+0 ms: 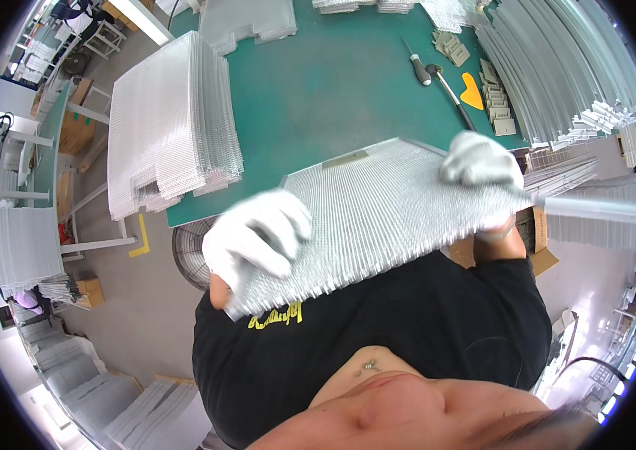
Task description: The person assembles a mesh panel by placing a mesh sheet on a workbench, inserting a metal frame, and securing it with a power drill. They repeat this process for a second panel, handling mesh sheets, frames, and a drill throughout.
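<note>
A silvery pleated mesh panel (378, 210) is held tilted in front of my chest, its far edge over the green table. My left hand (261, 236), in a white glove, is closed on its left end, fingers lying over the top face. At the right end, my gloved right hand (481, 161) is curled closed over the panel, with the wrist showing below it. A flat tan piece (345, 158) lies along the panel's far edge. From the right end a pale, motion-blurred strip (595, 210) sticks out to the right; whether it is joined to the panel I cannot tell.
Stacked mesh panels (164, 120) stand on the green table (303, 82) at left. Further right lie a screwdriver (417, 67), a hammer (449, 90), a yellow scraper (472, 91) and small metal plates (496, 101). Long silvery strips (558, 67) are piled at far right.
</note>
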Available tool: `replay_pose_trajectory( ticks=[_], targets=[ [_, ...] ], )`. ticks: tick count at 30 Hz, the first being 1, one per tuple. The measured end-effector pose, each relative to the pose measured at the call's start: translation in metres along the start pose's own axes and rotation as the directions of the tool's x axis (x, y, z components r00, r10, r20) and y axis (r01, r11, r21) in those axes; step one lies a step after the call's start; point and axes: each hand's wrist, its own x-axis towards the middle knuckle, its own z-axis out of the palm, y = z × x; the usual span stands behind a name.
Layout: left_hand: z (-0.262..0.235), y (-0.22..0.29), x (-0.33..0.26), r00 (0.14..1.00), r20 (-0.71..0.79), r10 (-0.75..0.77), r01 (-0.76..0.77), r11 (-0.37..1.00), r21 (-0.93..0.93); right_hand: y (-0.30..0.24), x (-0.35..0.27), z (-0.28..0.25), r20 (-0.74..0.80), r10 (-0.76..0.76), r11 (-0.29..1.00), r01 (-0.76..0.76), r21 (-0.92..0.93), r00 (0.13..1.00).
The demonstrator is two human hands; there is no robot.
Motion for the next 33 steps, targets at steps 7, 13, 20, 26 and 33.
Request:
replay_pose_trajectory(
  ticks=[7,13,20,26,33],
  targets=[
    [0.003,-0.044,-0.045,0.549,0.112,-0.828,0.736,0.543,0.405,-0.001,-0.072,0.002,-0.119,0.027,0.995,-0.038,-0.09,0.993],
    [-0.004,-0.108,-0.043,0.345,0.046,-0.938,0.683,0.284,0.673,-0.007,-0.085,0.001,-0.134,0.068,0.991,-0.082,-0.106,0.989],
    [-0.004,-0.123,-0.016,0.387,-0.033,-0.921,0.718,0.279,0.638,-0.011,-0.074,0.005,-0.145,0.069,0.987,-0.089,-0.135,0.987],
    [-0.005,-0.13,-0.023,0.449,-0.161,-0.879,0.726,0.254,0.639,0.004,-0.084,0.0,-0.12,-0.002,0.995,-0.01,-0.103,0.993],
    [-0.015,-0.095,0.004,0.229,-0.286,-0.93,0.642,-0.077,0.763,-0.005,-0.071,0.0,-0.086,0.026,0.994,-0.035,-0.107,0.996]
  ],
)
